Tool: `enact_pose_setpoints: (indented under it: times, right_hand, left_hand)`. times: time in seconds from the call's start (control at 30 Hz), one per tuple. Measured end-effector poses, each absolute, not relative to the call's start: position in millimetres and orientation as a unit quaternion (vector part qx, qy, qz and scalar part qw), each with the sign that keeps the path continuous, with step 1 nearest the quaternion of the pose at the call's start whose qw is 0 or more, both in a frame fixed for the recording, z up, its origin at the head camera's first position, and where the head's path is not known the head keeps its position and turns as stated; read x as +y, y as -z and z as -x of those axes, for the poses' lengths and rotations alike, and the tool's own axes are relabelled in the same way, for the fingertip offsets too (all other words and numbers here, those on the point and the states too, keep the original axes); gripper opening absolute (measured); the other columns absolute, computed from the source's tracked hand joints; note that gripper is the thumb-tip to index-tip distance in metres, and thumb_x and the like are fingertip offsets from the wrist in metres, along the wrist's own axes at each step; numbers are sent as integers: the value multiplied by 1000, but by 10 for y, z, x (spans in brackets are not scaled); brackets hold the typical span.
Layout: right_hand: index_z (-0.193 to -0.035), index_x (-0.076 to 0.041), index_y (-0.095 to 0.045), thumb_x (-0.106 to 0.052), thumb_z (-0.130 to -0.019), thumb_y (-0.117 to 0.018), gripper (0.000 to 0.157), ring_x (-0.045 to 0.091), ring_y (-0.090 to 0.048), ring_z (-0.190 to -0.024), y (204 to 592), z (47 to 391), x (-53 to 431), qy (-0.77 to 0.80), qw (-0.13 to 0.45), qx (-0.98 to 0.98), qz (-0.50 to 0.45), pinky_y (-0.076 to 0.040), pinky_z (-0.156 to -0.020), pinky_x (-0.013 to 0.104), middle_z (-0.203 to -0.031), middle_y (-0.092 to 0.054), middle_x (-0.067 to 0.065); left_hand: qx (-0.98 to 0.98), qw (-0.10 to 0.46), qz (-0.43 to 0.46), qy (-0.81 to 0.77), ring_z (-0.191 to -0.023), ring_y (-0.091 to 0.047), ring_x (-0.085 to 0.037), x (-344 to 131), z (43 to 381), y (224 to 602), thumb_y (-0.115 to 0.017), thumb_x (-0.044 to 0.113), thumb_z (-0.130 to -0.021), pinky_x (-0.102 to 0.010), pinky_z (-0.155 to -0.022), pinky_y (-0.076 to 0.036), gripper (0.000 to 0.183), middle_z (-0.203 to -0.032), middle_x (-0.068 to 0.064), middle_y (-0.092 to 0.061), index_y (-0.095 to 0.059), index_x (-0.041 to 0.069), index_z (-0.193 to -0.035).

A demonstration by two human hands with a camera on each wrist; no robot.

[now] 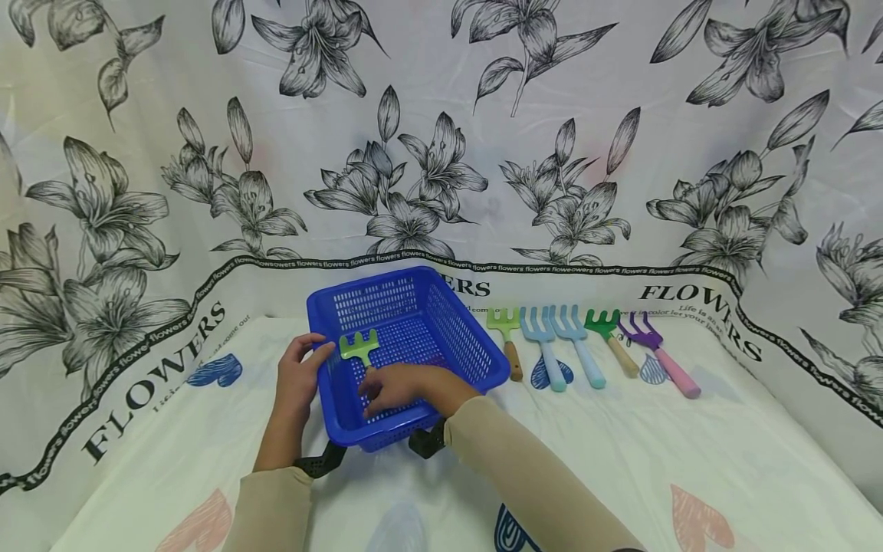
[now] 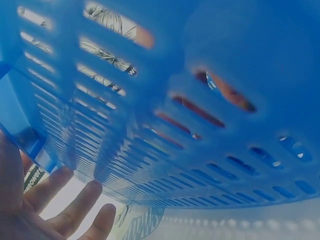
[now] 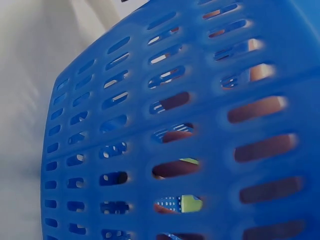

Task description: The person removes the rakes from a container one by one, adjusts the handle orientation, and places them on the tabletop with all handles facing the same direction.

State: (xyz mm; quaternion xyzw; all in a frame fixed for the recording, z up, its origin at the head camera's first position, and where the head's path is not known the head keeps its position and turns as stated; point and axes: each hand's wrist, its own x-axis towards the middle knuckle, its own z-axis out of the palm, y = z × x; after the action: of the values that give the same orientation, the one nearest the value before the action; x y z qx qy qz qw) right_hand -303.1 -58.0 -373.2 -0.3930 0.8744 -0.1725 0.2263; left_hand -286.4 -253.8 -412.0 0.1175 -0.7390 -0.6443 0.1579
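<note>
A blue plastic basket (image 1: pixel 407 331) with slotted walls stands tilted on the cloth. My left hand (image 1: pixel 300 376) grips its left rim, thumb at the rim and fingers along the outside; in the left wrist view, the fingers (image 2: pixel 75 200) spread beside the slotted wall. My right hand (image 1: pixel 400 386) reaches over the near rim into the basket and holds a light green garden hand fork (image 1: pixel 359 347), its tines toward the far left. The fork's handle is mostly hidden by the hand. Through the slots in the right wrist view, a bit of the green fork (image 3: pixel 191 204) shows.
Right of the basket several hand forks lie in a row: a light green one (image 1: pixel 505 322), two pale blue ones (image 1: pixel 545 345), a dark green one (image 1: pixel 607 326) and a purple one (image 1: pixel 648 337) with a pink handle. A flower-printed curtain (image 1: pixel 566 230) hangs behind.
</note>
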Motion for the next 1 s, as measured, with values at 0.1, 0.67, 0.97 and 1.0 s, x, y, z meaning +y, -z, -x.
enact_pose_setpoints:
  times: [0.1, 0.67, 0.97, 1.0]
  right_hand:
    - [-132, -14, -59, -33, -90, -69, 47, 12, -61, -106, 3728, 3034, -574, 184, 224, 876, 385, -46, -97, 32, -116, -66, -2]
    - [-109, -15, -71, -8, -88, -71, 22, 8, -59, -89, 3685, 3098, -569, 296, 51, 903, 306, -50, -87, 28, -101, -69, 0]
    - [-106, -14, -71, -4, -90, -66, 19, 9, -58, -87, 3655, 3102, -540, 346, -31, 900, 265, -51, -81, 27, -96, -66, -4]
    - [-106, -14, -71, -5, -90, -66, 19, 10, -58, -88, 3654, 3102, -536, 356, -37, 897, 258, -51, -80, 26, -97, -66, -3]
  left_hand:
    - [-738, 159, -116, 645, -130, -42, -44, -2542, 2871, 4122, -63, 34, -95, -59, -99, -40, 40, -153, -15, -33, -50, 12, -125]
    - [-741, 162, -117, 641, -134, -37, -43, -2543, 2875, 4115, -63, 33, -95, -59, -100, -38, 40, -153, -15, -33, -50, 11, -125]
    - [-745, 158, -113, 638, -136, -35, -43, -2540, 2859, 4111, -62, 39, -94, -59, -102, -36, 45, -155, -15, -30, -49, 11, -126]
    - [-745, 158, -113, 638, -136, -35, -44, -2538, 2856, 4110, -62, 39, -95, -60, -101, -36, 45, -155, -16, -29, -49, 10, -126]
